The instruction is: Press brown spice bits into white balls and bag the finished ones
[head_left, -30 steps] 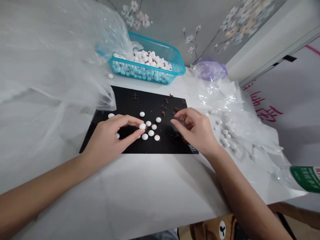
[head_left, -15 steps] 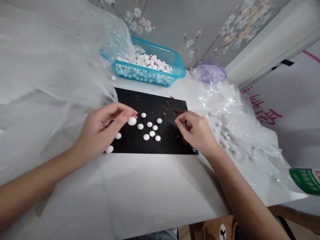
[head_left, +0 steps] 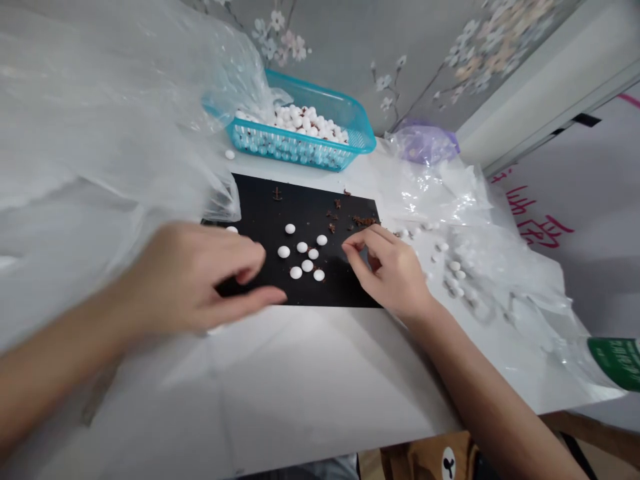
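My left hand (head_left: 195,277), slightly blurred, hovers over the left edge of a black mat (head_left: 265,213). Its thumb is stretched away from the curled fingers, and no ball shows between them. On the mat's right side my right hand (head_left: 393,263) keeps thumb and forefinger pinched together; anything between the tips is too small to make out. Several white balls (head_left: 307,265) lie in a loose group between the hands. Small brown pieces (head_left: 363,221) form a heap beyond my right hand, with a few scattered nearby. One anchor-shaped piece (head_left: 277,194) rests near the mat's far edge.
A blue plastic basket (head_left: 364,141) full of white balls stands behind the mat. Clear plastic sheeting (head_left: 125,133) covers the left side. At right lie a purple bag (head_left: 430,145), clear bags with small white pieces (head_left: 455,267), and a green-labelled bottle (head_left: 615,360).
My left hand has moved left and towards me, and its thumb has parted from the fingers. The white ball it pinched is no longer visible there. My right hand has shifted slightly left, still pinched.
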The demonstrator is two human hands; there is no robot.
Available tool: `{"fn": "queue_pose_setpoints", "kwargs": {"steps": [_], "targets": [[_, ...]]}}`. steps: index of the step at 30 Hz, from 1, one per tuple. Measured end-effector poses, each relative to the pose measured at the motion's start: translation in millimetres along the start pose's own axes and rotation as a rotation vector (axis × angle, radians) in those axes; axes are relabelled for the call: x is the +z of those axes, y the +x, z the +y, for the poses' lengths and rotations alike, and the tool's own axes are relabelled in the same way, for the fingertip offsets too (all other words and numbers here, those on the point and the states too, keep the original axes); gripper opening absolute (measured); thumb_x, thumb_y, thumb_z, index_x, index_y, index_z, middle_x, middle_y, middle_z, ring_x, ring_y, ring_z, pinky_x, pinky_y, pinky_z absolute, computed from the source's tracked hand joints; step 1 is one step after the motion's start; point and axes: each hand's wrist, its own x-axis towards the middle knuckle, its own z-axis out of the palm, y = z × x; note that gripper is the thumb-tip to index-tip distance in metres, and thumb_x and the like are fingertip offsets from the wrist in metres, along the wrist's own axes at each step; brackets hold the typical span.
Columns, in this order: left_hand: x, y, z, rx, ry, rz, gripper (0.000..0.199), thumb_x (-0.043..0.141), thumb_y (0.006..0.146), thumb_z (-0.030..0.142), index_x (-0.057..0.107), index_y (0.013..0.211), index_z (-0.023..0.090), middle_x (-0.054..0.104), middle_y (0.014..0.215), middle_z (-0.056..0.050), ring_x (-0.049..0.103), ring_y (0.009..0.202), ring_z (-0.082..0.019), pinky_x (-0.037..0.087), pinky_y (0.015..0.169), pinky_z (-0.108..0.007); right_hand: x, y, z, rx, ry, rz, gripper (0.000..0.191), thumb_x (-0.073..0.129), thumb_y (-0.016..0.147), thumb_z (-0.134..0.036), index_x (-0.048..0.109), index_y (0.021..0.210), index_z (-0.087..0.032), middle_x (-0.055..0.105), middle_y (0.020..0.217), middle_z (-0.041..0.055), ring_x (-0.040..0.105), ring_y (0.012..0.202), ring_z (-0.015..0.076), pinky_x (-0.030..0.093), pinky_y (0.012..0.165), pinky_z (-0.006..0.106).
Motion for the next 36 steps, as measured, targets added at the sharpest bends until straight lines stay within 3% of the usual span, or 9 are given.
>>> {"fn": "queue_pose_setpoints", "kwargs": {"steps": [3, 7, 14, 17, 21, 25, 28, 31, 36], "targets": [[22.4, -3.1, 7.6, 0.113, 0.010, -0.165, 0.042, 0.050, 0.083, 0.045, 0.044, 0.050, 0.020, 0.041, 0.046, 0.004, 0.036, 0.044, -0.010, 0.022, 0.049, -0.029, 1.8, -3.1, -5.7, -0.046, 0.016, 0.007, 0.015, 0.046, 0.088, -0.021, 0.058, 0.079, -0.019, 0.061, 0.076, 0.0020, 0.047, 0.052, 0.0088, 0.038, 0.049, 0.024], [35.5, -4.2, 6.8, 0.053, 0.134, -0.093, 0.040, 0.046, 0.086, 0.039, 0.047, 0.051, 0.020, 0.043, 0.046, 0.002, 0.041, 0.047, -0.012, 0.021, 0.050, -0.029, 2.4, -10.4, -16.1, -0.178, 0.095, 0.047, 0.011, 0.048, 0.087, -0.017, 0.059, 0.084, -0.019, 0.063, 0.079, 0.0029, 0.055, 0.059, 0.0096, 0.040, 0.048, 0.022], [1.3, 3.0, -12.3, -0.302, 0.485, 0.150, 0.040, 0.041, 0.088, 0.039, 0.040, 0.054, 0.019, 0.035, 0.051, 0.003, 0.032, 0.053, -0.011, 0.018, 0.051, -0.028, 7.4, -34.0, -67.8, -0.608, 0.219, -0.076, 0.015, 0.049, 0.088, -0.017, 0.063, 0.085, -0.018, 0.067, 0.102, 0.0029, 0.058, 0.078, 0.0127, 0.049, 0.065, 0.023], [-15.4, 5.8, -20.5, -0.363, 0.491, 0.023, 0.038, 0.043, 0.087, 0.040, 0.043, 0.055, 0.018, 0.035, 0.051, 0.005, 0.028, 0.050, -0.009, 0.018, 0.050, -0.026, 22.4, -38.4, -91.4, -0.697, 0.251, -0.124, 0.019, 0.047, 0.090, -0.018, 0.064, 0.084, -0.020, 0.060, 0.124, -0.0022, 0.053, 0.103, 0.0161, 0.046, 0.087, 0.028], [-22.8, 3.8, -29.5, -0.254, 0.286, -0.300, 0.026, 0.053, 0.079, 0.047, 0.061, 0.073, 0.023, 0.053, 0.059, 0.007, 0.042, 0.049, -0.008, 0.024, 0.049, -0.023, 43.6, -36.9, -106.2, -0.612, 0.257, -0.138, 0.017, 0.048, 0.091, -0.022, 0.063, 0.085, -0.019, 0.059, 0.126, -0.0013, 0.048, 0.112, 0.0178, 0.042, 0.094, 0.031], [-17.0, 0.5, -36.6, -0.188, 0.084, -0.373, 0.017, 0.058, 0.075, 0.042, 0.068, 0.076, 0.029, 0.065, 0.073, 0.005, 0.055, 0.058, -0.011, 0.031, 0.050, -0.022, 47.5, -37.1, -107.5, -0.567, 0.311, -0.150, 0.014, 0.049, 0.090, -0.021, 0.062, 0.086, -0.016, 0.065, 0.111, 0.0052, 0.052, 0.104, 0.0151, 0.043, 0.090, 0.028], [-13.9, 2.2, -34.5, -0.168, -0.025, -0.342, 0.016, 0.055, 0.078, 0.038, 0.069, 0.073, 0.030, 0.065, 0.073, 0.004, 0.054, 0.057, -0.011, 0.032, 0.049, -0.022, 40.8, -38.2, -105.6, -0.544, 0.354, -0.089, 0.010, 0.050, 0.089, -0.021, 0.059, 0.088, -0.018, 0.067, 0.103, 0.0058, 0.055, 0.094, 0.0141, 0.045, 0.084, 0.027], [-9.9, 7.3, -17.9, -0.175, -0.241, -0.261, 0.016, 0.059, 0.076, 0.040, 0.070, 0.077, 0.029, 0.063, 0.069, 0.004, 0.049, 0.053, -0.009, 0.033, 0.048, -0.021, 32.9, -37.3, -101.3, -0.488, 0.374, 0.136, 0.007, 0.049, 0.088, -0.018, 0.054, 0.092, -0.020, 0.067, 0.099, 0.0062, 0.057, 0.089, 0.0148, 0.047, 0.076, 0.028], [13.8, 7.8, 34.8, -0.408, -0.634, -0.039, 0.020, 0.063, 0.074, 0.040, 0.070, 0.075, 0.022, 0.058, 0.061, 0.003, 0.039, 0.047, -0.007, 0.031, 0.042, -0.020, 32.1, -33.9, -87.7, 0.053, 0.540, 0.495, 0.014, 0.042, 0.089, -0.017, 0.043, 0.100, -0.026, 0.060, 0.085, 0.0038, 0.059, 0.079, 0.0162, 0.048, 0.070, 0.032]]}}
